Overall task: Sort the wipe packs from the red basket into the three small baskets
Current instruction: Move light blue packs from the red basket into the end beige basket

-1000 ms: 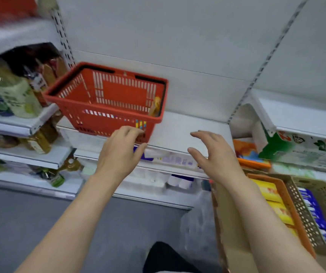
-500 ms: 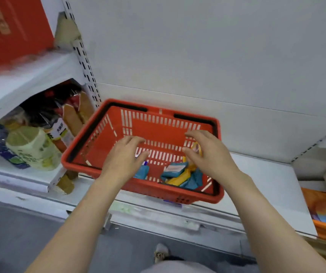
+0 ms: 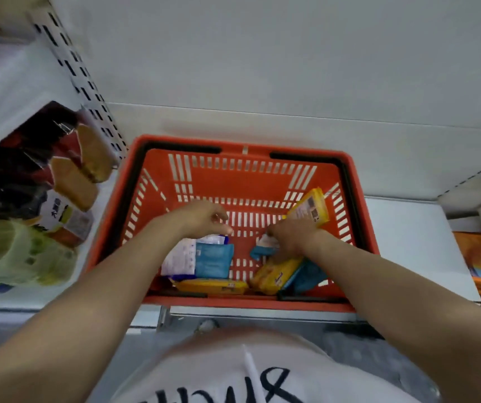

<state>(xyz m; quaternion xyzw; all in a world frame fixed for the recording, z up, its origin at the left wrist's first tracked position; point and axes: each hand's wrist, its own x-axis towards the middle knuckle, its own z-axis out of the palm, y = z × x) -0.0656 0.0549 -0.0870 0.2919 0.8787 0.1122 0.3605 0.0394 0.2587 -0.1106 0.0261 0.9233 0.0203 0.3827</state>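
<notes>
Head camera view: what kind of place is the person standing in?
Most likely a shop aisle. A red shopping basket sits on a white shelf with slotted metal uprights, and packaged goods fill the next bay.

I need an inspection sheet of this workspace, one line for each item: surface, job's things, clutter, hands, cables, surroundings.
Surface: white shelf bearing the red basket.
Job's things: teal pack, yellow pack and upright yellow pack in the basket; small baskets not in view.
Clutter: nothing seen.
Hands: left hand hovers over the teal pack, fingers loosely curled; right hand reaches among packs, grip unclear.
Cables: nothing seen.
Surroundings: bottles on the left shelf, white back wall.
</notes>
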